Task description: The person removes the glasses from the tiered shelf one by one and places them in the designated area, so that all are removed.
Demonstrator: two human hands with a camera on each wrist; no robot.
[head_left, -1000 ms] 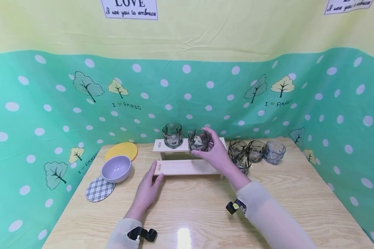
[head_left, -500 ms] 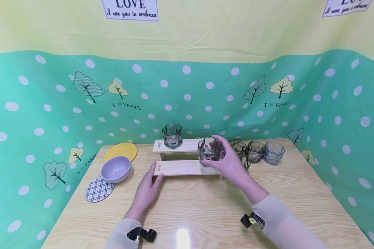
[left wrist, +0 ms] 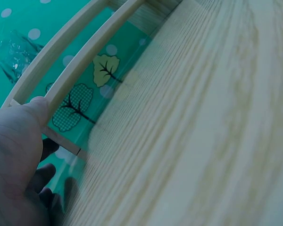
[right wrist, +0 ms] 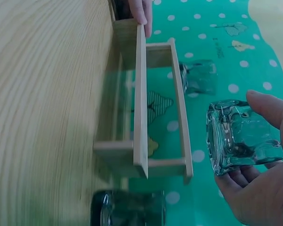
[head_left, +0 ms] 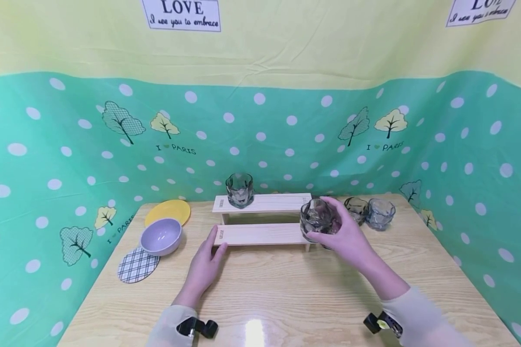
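A two-step wooden stand (head_left: 260,234) sits at the middle back of the table. At its lower step's left end, my left hand (head_left: 203,267) grips the board, thumb on the edge in the left wrist view. My right hand (head_left: 350,240) holds a grey faceted glass tumbler (head_left: 316,219) between thumb and fingers, raised off the stand by its right end. Another grey tumbler (head_left: 240,190) stands on the upper step's left. Behind the right hand, more tumblers are partly hidden; a dark tumbler (right wrist: 127,208) shows low in the right wrist view.
On the right stand a brownish tumbler (head_left: 357,209) and a pale blue tumbler (head_left: 380,214). Left of the stand are a lilac bowl (head_left: 161,237), a yellow round plate (head_left: 169,211) and a checked round mat (head_left: 138,265). A patterned cloth (head_left: 260,120) hangs behind the table.
My right hand has carried the tumbler from over the upper step rightward and toward me, to the stand's right end. The left hand has stayed on the stand.
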